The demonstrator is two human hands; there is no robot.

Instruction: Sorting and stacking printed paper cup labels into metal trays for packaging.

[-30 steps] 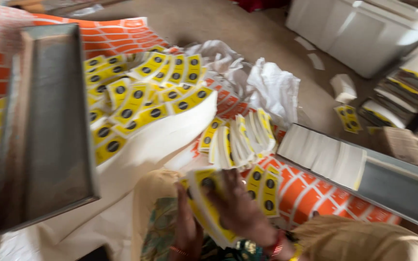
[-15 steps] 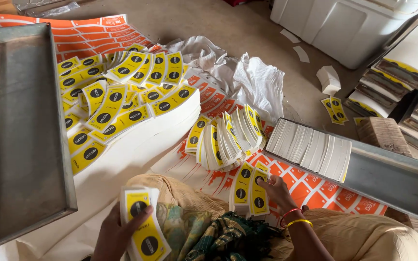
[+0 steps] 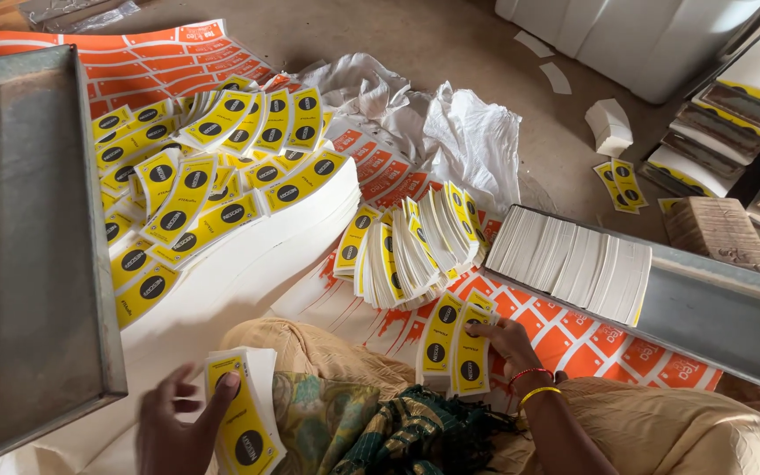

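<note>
Yellow die-cut labels with black circles cover the floor (image 3: 485,35). The left hand (image 3: 173,431) is clamped on a small stack of yellow labels (image 3: 244,413) beside the knee, thumb across its top; the right hand (image 3: 507,339) pinches a second label bundle (image 3: 455,352) standing on the orange printed sheet (image 3: 573,339). Gathering and squaring bundles looks like the step in hand. Next, each stack likely needs its edges aligned, near the metal tray (image 3: 714,312) of white-backed labels.
</note>
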